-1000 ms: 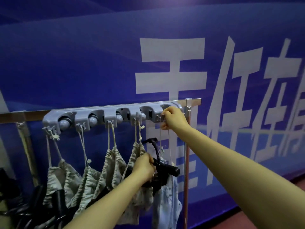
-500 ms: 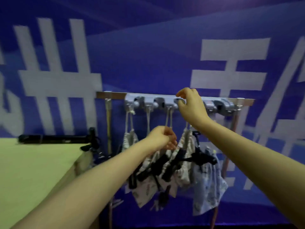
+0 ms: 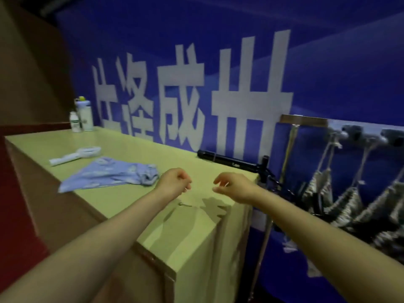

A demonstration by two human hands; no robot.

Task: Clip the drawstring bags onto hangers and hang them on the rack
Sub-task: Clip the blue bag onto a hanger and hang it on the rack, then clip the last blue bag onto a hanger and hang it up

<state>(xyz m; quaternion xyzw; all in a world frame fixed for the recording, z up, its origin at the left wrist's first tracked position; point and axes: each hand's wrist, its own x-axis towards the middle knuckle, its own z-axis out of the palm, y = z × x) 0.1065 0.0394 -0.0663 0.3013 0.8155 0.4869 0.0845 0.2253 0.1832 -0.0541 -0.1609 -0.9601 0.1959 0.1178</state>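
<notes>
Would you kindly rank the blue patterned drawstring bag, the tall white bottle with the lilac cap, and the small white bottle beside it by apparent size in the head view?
1. Blue patterned drawstring bag, though it lies nearer the camera.
2. Tall white bottle with the lilac cap.
3. Small white bottle.

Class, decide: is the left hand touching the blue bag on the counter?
Apart. The head view shows bare counter between the left hand and the blue bag.

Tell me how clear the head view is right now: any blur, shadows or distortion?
Head view: dim and soft overall; the hanging bags and rack at the right edge are motion-smeared; wide-angle bending tilts the table and banner; both hands, left hand and right hand, cast dark shadows on the tabletop; no glare.
</notes>
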